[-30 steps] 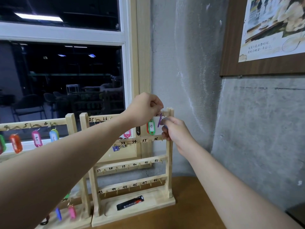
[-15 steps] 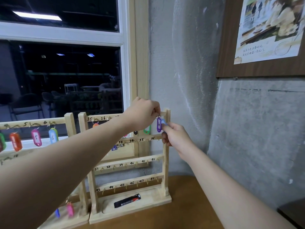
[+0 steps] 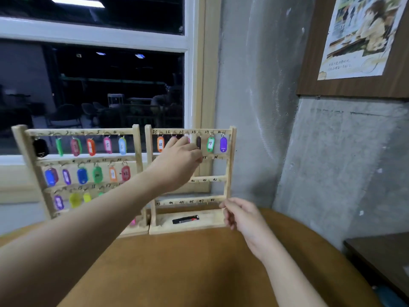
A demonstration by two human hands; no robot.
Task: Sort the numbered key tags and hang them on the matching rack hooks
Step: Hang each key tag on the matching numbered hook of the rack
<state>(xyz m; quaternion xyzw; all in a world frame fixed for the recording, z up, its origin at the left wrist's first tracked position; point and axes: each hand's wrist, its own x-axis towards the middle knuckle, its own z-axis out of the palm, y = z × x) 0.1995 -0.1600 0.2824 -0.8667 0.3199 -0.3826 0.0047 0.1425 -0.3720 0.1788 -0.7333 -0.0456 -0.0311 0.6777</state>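
The purple key tag [image 3: 223,144] hangs on the right rack [image 3: 230,165], under number 30, well above the right hand [image 3: 240,214]. That hand's fingers are loosely curled, grasping nothing, near the rack's lower right post. The left hand [image 3: 179,162] hovers relaxed over the rack's middle rows, left of the tag.

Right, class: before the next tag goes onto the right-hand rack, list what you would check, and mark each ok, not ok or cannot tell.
1. Purple tag hangs on the hook under 30: ok.
2. Right hand is free for the next tag: cannot tell; its fingers curl near the rack post, and any contents are hidden.
3. Left hand is clear of the top row: not ok; it covers the tags around 26 and 27.
4. Hooks 40 to 48 on the right rack are free: ok for those in view.
5. Next tag is in sight: not ok; no loose tag is visible.
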